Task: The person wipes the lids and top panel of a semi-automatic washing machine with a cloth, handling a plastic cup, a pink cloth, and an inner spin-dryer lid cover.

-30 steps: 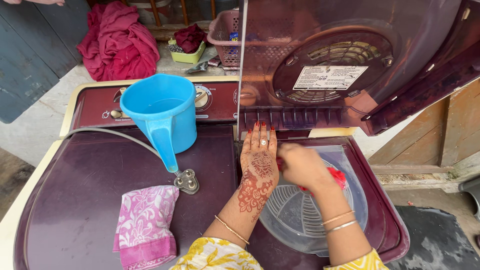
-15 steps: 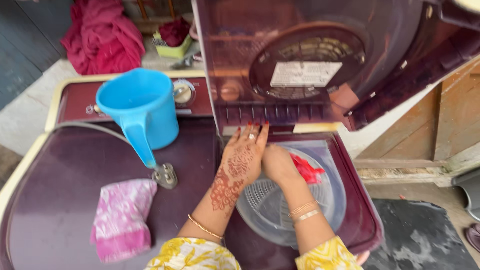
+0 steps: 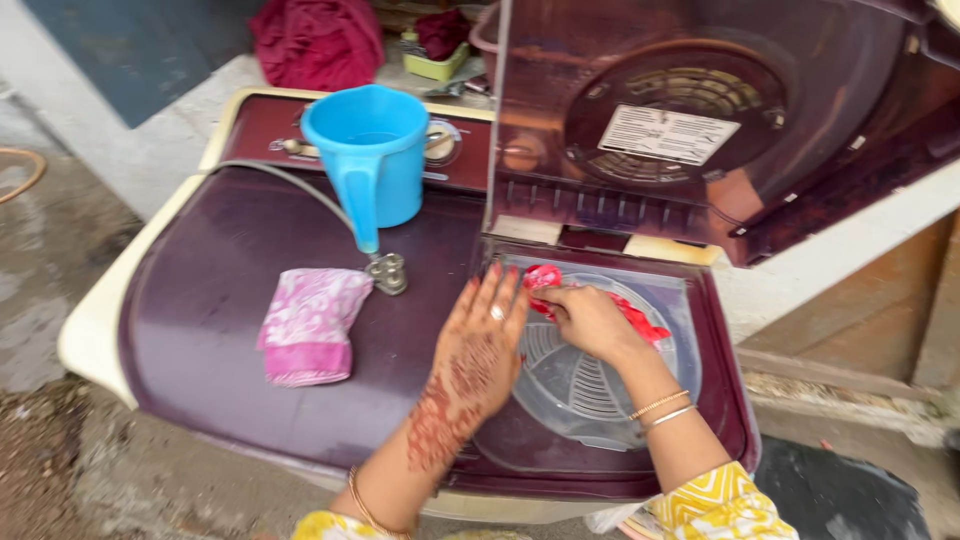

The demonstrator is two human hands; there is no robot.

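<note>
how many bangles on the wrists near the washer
3 visible. Two thin bangles sit on the wrist of the right hand, which grips a red cloth over the clear spinner cover. One gold bangle sits on the left hand's wrist. Others may be hidden.

Glossy plastic washer lid (image 3: 250, 290) (maroon), soft pink cloth (image 3: 308, 325), smooth plastic jug (image 3: 372, 155).

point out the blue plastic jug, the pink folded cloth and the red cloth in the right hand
blue plastic jug (image 3: 385, 165), head view, on its front wall
pink folded cloth (image 3: 308, 322), head view, on its middle
red cloth (image 3: 543, 276), head view, on the bunched end by the right hand (image 3: 590, 320)
</note>
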